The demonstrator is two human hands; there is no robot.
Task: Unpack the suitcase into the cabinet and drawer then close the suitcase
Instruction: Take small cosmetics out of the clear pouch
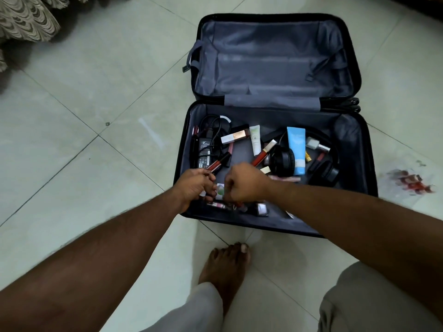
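We see the suitcase (275, 130) lying open on the tiled floor (96, 140), its far half empty, its near half full of small things. Both our hands are over the near left corner, close together. The left hand (195, 185) grips a red lipstick tube (217, 164). The right hand (243, 183) has curled fingers pointing down; whether it holds something, we cannot tell.

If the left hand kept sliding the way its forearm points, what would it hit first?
Most likely the red lip gloss tube just past the left hand, then the black power adapter. Depth is hard to judge.
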